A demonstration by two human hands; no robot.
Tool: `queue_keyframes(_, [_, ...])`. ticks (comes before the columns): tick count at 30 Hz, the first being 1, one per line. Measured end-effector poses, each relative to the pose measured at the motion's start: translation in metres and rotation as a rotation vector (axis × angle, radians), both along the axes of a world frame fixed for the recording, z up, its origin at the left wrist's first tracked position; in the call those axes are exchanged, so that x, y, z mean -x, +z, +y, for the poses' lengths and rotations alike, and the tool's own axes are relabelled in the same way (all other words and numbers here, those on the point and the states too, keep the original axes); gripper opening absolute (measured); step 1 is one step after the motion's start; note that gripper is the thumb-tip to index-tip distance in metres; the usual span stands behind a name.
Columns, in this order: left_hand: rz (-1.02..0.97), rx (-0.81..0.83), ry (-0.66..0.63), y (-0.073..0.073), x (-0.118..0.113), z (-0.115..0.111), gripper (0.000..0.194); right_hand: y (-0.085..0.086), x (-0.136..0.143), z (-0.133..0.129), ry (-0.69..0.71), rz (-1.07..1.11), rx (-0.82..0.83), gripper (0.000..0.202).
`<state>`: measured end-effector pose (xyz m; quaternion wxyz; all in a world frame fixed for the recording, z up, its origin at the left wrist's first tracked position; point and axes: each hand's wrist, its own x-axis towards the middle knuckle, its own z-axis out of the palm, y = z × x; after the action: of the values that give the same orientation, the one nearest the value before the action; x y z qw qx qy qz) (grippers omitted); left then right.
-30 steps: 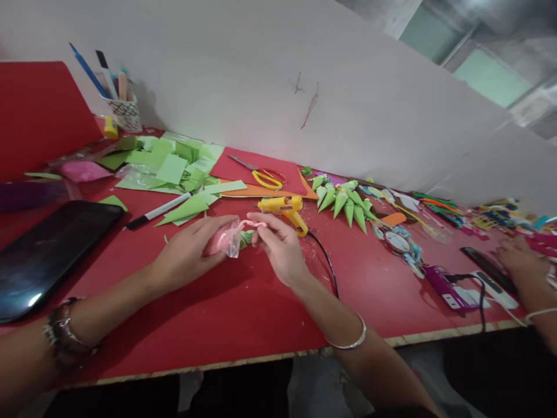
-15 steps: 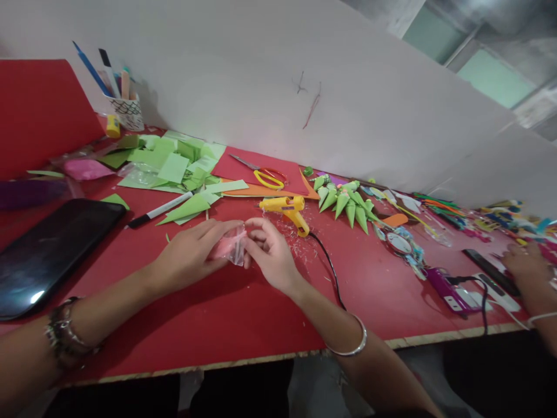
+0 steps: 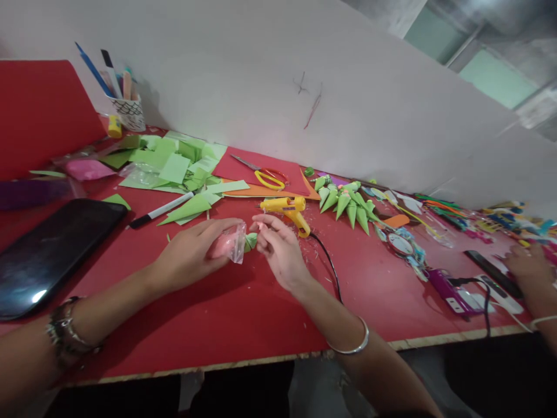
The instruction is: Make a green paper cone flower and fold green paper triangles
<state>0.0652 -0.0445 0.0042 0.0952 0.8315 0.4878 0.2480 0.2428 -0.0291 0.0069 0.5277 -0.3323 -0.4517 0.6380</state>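
Observation:
My left hand (image 3: 187, 252) is wrapped round a small clear plastic bag of pink clay (image 3: 224, 244), its mouth facing right. My right hand (image 3: 278, 249) is just to the right of the bag, thumb and fingers pinching a small bit of pink clay (image 3: 260, 225). Between the two hands shows a rolled green paper piece (image 3: 250, 241); how it is supported is hidden. Behind the right hand lies a yellow glue gun (image 3: 285, 206) with its black cord running toward the table's front edge.
Green paper scraps (image 3: 174, 165), a marker (image 3: 161, 210) and a dark phone-like slab (image 3: 61, 255) lie leftward. Scissors (image 3: 267, 177) rest on red paper. Green paper cones (image 3: 348, 206) and a purple power strip (image 3: 452, 290) are rightward. Another person's hand (image 3: 528, 261) is far right.
My right hand has drawn slightly right, away from the bag, with a bit of pink clay now showing in its fingers. The green paper piece has come into view between the hands.

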Motion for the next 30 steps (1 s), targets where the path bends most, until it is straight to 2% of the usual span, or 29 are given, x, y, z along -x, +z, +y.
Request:
queue_keyframes(4, [-0.063, 0.032, 0.019, 0.0, -0.002, 0.001, 0.044, 0.002, 0.003, -0.002, 0.102, 0.153, 0.123, 0.011])
queue_keyframes(10, [-0.105, 0.052, 0.141, 0.001, 0.002, 0.006, 0.047, -0.001, 0.002, -0.003, 0.127, 0.04, 0.084, 0.017])
queue_keyframes(14, [-0.038, 0.024, 0.215, -0.004, 0.016, 0.02, 0.053, 0.0, -0.001, -0.002, -0.054, -0.035, -0.034, 0.02])
queue_keyframes(16, [0.029, -0.009, 0.232, -0.009, 0.022, 0.025, 0.055, 0.001, -0.002, -0.002, -0.13, -0.073, -0.087, 0.033])
queue_keyframes(19, [0.078, -0.094, 0.251, -0.013, 0.024, 0.026, 0.052, 0.0, -0.002, -0.002, -0.094, -0.091, -0.129, 0.053])
queue_keyframes(22, [0.08, -0.155, 0.175, -0.011, 0.015, 0.019, 0.044, -0.002, -0.002, -0.003, -0.029, -0.097, -0.131, 0.052])
queue_keyframes(26, [0.135, -0.154, -0.012, -0.008, 0.001, 0.009, 0.04, -0.003, -0.004, -0.001, -0.022, -0.196, -0.188, 0.013])
queue_keyframes(30, [0.135, -0.013, -0.168, -0.01, -0.004, 0.007, 0.041, -0.003, -0.006, 0.003, -0.044, -0.318, -0.234, 0.022])
